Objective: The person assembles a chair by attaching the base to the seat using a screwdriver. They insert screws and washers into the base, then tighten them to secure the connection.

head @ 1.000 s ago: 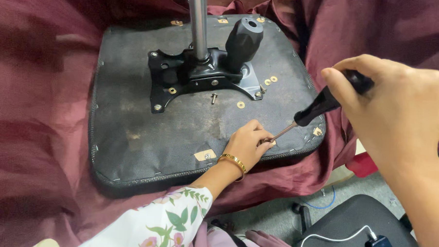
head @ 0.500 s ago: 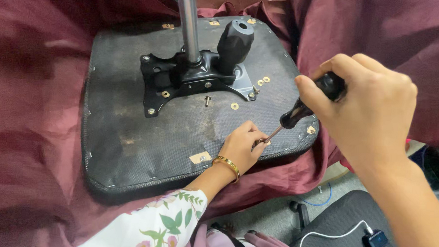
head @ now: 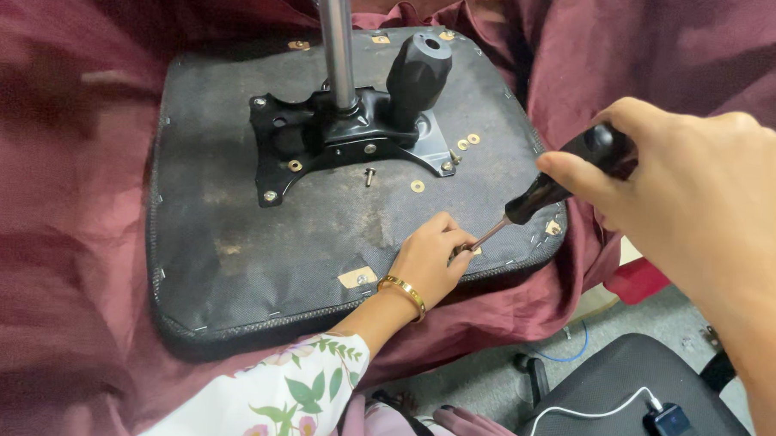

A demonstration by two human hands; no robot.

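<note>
An upturned black chair seat [head: 232, 238] lies on maroon cloth, with a black metal mechanism plate [head: 298, 146], a steel column [head: 336, 44] and a black knob [head: 417, 69] bolted to it. My right hand [head: 698, 203] grips the black handle of a screwdriver [head: 543, 196], whose shaft slants down-left to the seat's near right edge. My left hand [head: 429, 262], with a gold bangle and floral sleeve, rests on the seat and pinches the screwdriver tip; what is under the fingers is hidden.
A loose screw [head: 369, 174] and small brass washers [head: 417, 186] lie on the seat near the plate. Maroon cloth [head: 54, 189] surrounds the seat. Bottom right stands another black chair [head: 606, 389] with a white cable and a dark device [head: 669, 421]; a red object [head: 639, 280] is beside it.
My right hand has shifted a little on the screwdriver handle, which stays angled at the same spot. My left hand has stayed at the tip.
</note>
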